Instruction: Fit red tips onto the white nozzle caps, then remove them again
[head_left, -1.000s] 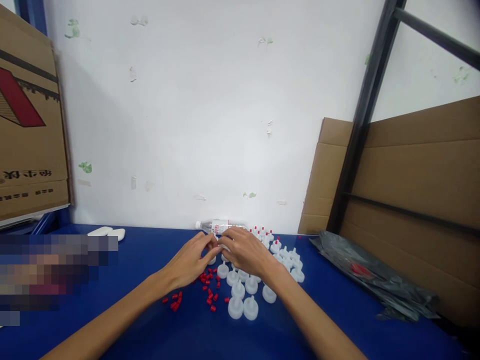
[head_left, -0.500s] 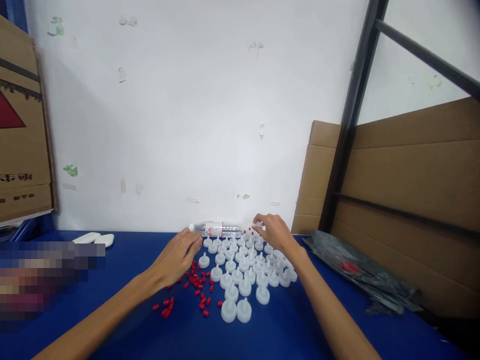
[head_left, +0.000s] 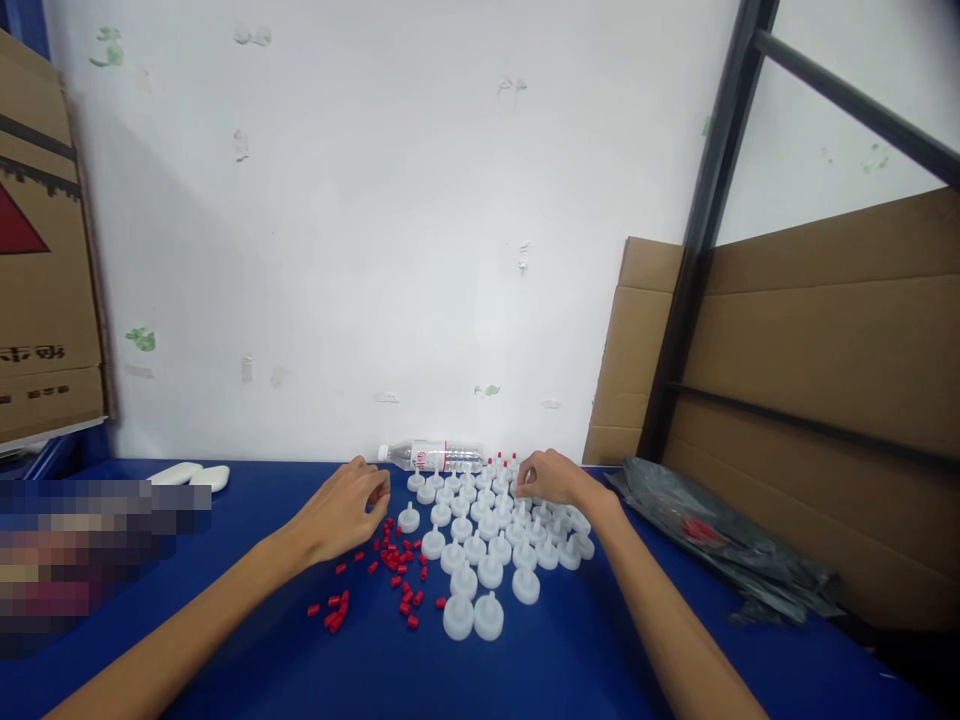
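Note:
Many white nozzle caps point(head_left: 490, 571) stand in a cluster on the blue table, spouts up. Loose small red caps point(head_left: 397, 562) lie scattered to their left. A few white caps at the back carry red tips point(head_left: 499, 456). My left hand point(head_left: 341, 510) hovers above the left side of the red caps, fingers curled towards the thumb; what they hold, if anything, is hidden. At the back right of the cluster, my right hand point(head_left: 553, 478) has its fingertips pinched together low over the white caps. I cannot make out what is between them.
A clear plastic bottle point(head_left: 442, 457) lies along the wall behind the caps. Two white objects point(head_left: 210, 479) sit at the far left. Grey plastic bags point(head_left: 720, 530) lie on the right by a cardboard sheet point(head_left: 817, 420) and a dark metal frame point(head_left: 694, 260).
My right hand has moved slightly down and its fingers have come together, away from the red-tipped caps. My left hand has shifted a little left, off the bottle's neck end.

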